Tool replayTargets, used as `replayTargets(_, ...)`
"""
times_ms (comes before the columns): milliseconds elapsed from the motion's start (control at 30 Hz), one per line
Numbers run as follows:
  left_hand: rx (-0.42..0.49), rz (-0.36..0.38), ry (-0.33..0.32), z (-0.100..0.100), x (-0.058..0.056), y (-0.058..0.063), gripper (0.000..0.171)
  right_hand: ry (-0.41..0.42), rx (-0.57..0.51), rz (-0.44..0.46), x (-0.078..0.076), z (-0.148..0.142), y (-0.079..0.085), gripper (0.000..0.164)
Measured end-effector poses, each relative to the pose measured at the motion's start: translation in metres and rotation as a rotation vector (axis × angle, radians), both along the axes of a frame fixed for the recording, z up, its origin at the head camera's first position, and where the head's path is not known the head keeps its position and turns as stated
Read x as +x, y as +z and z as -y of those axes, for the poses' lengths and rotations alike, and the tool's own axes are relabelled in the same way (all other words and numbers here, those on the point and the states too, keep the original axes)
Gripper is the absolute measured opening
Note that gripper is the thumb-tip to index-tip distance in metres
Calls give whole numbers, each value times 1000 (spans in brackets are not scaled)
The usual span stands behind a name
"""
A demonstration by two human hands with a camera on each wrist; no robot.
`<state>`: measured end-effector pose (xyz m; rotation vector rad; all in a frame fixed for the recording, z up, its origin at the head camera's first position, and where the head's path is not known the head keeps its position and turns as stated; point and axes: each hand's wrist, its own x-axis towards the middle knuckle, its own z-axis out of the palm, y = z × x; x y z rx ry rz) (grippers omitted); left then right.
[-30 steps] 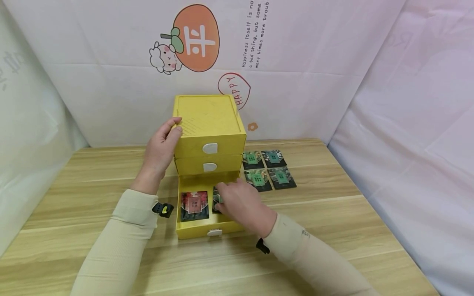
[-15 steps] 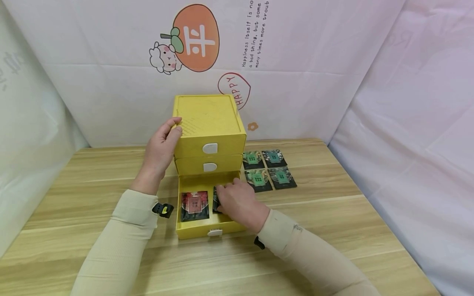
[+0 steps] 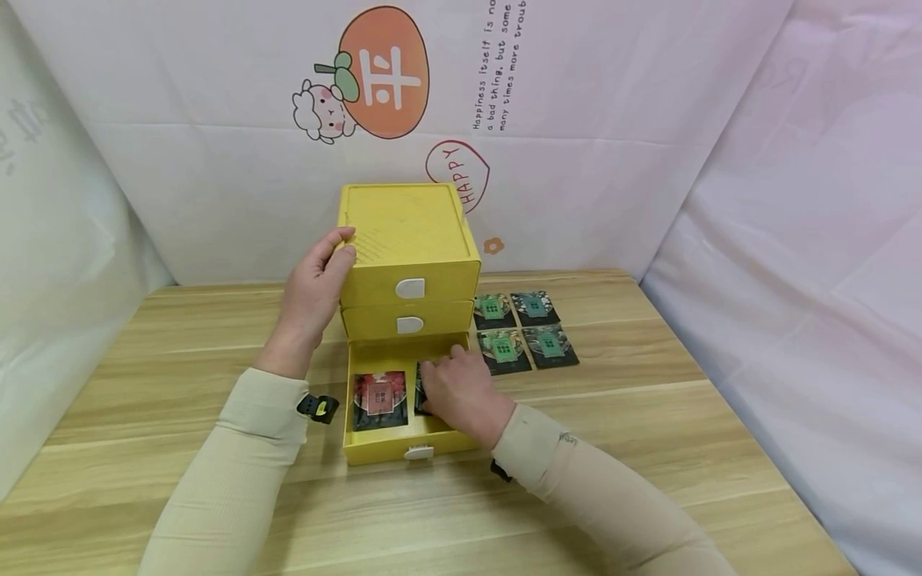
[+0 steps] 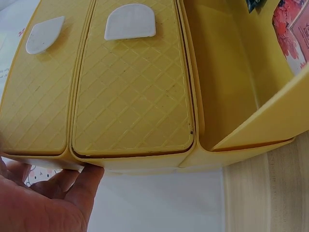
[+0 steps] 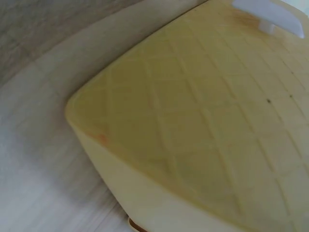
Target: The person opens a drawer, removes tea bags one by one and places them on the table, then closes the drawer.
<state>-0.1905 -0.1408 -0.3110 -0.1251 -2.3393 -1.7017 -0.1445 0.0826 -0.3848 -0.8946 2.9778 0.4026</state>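
In the head view, a yellow drawer unit (image 3: 399, 224) stands on the table with its bottom drawer (image 3: 360, 437) pulled out. My left hand (image 3: 313, 288) rests against the unit's upper left side; in the left wrist view its fingers (image 4: 84, 191) touch that side wall. A flat square packet with red and black print (image 3: 380, 400) lies in the drawer's left half. My right hand (image 3: 468, 394) reaches into the right half, over a dark packet (image 3: 421, 390). Only that packet's left strip shows, and my right fingertips are hidden. The right wrist view has the drawer front (image 5: 193, 111) without the hand.
Several dark packets with green labels (image 3: 503, 350) lie flat on the table, right of the unit. White tabs (image 3: 410, 288) mark the drawer fronts; the upper drawers are closed. A printed white cloth (image 3: 591, 184) hangs behind the wooden table (image 3: 634, 448).
My right hand has shifted slightly left and forward over the dark packet, its forearm following. My left hand and the drawer unit stay in place.
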Motion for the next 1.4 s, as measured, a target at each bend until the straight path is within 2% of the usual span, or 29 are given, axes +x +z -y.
replayTargets(233, 0, 2, -6, 0, 0, 0, 55, 39, 12, -65, 0, 0, 0, 46)
replayTargets(533, 2, 7, -9, 0, 1, 0, 55, 12, 64, 22, -4, 2, 3, 52)
replayTargets(733, -2, 0, -9, -1, 1, 0, 55, 5, 74, 50, -5, 4, 5, 57)
replayTargets(1133, -1, 3, -6, -1, 1, 0, 55, 12, 150, -40, -2, 4, 3, 75)
replayTargets(1267, -5, 3, -5, -1, 1, 0, 55, 10, 149, -52, -2, 3, 3, 74)
replayTargets(1400, -10, 6, 1, -1, 0, 0, 56, 15, 95, -50, -2, 2, 4, 67)
